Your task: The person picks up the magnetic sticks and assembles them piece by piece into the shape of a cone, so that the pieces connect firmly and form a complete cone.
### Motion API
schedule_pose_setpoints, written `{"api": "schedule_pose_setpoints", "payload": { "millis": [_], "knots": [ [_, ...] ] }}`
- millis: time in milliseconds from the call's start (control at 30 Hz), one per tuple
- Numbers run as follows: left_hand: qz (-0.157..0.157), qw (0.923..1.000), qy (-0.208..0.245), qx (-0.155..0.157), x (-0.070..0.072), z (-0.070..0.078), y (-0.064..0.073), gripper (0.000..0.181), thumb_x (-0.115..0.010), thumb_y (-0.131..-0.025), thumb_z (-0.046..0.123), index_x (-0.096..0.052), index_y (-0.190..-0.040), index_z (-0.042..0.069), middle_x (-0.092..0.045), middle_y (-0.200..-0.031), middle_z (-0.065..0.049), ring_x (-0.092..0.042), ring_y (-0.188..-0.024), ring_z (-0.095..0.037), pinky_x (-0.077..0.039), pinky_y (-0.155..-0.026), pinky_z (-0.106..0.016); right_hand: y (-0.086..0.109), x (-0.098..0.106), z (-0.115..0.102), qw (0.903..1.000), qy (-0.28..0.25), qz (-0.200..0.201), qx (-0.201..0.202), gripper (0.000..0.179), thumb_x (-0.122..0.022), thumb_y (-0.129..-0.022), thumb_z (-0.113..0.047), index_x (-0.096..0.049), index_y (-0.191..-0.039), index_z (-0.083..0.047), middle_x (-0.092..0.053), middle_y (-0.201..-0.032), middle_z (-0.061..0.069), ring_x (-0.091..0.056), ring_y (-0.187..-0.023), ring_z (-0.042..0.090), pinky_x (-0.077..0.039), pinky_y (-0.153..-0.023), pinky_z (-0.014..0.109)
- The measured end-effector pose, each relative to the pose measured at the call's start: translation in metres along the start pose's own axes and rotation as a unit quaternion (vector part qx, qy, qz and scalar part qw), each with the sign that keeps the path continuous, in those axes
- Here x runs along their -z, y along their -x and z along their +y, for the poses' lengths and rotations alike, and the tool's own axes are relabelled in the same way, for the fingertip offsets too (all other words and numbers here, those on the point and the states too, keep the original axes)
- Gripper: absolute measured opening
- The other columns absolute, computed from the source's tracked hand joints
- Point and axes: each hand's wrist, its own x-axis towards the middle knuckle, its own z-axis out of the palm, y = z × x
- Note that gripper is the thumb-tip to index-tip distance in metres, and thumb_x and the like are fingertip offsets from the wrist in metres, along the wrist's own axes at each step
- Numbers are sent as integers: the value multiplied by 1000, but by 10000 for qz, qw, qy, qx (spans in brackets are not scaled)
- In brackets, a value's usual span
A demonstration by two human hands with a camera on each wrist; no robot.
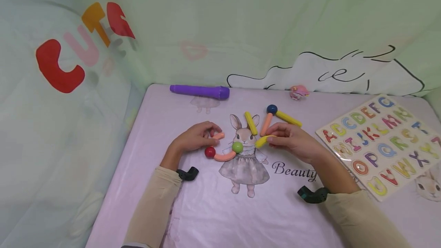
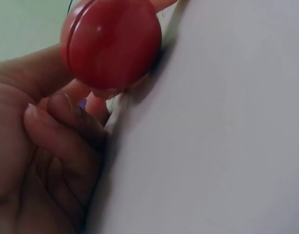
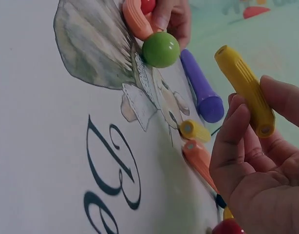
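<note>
The right hand point(image 1: 293, 141) pinches a yellow stick point(image 3: 244, 87) just off the surface point(image 1: 275, 217), at 3 o'clock of the green ball point(image 1: 237, 147). The left hand point(image 1: 194, 137) curls round the orange curved piece point(image 1: 224, 157) by the red ball point(image 2: 113, 44). This looks like a joining step: next, the stick's end must meet the green ball squarely.

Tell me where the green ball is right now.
In the head view the green ball sits mid-table on the printed rabbit, at the curved orange stick's right end, between both hands.
</note>
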Motion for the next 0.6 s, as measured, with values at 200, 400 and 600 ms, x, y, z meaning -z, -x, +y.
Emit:
{"api": "schedule_pose_setpoints", "payload": {
  "millis": [200,400,600],
  "knots": [
    [372,9979,-184,489,-3,7,-3,23,-80,-86,32,-68,-96,16,-56,-75,0,-50,-61,-12,-42,-56,-26,-5,-9,0,9998,169,-28,-84,47,-73,-96,-19,-53,-130,6,-67,-103,2,-65,-93,16,-57,-83,22],
    [301,9981,64,539,-2,8,-1,17,-73,-87,28,-64,-92,14,-56,-70,0,-50,-57,-12,-41,-53,-25,-11,-15,0,9999,73,-100,-81,48,-72,-97,-22,-54,-132,5,-69,-108,2,-65,-98,16,-56,-87,21],
    [-41,9948,845,564,1,4,2,21,-73,-91,26,-59,-99,11,-58,-68,-2,-51,-54,-14,-43,-51,-25,-15,-21,-1,9991,93,-376,-191,45,-63,-102,-22,-53,-138,3,-70,-115,6,-67,-102,22,-56,-92,23]
  ]
}}
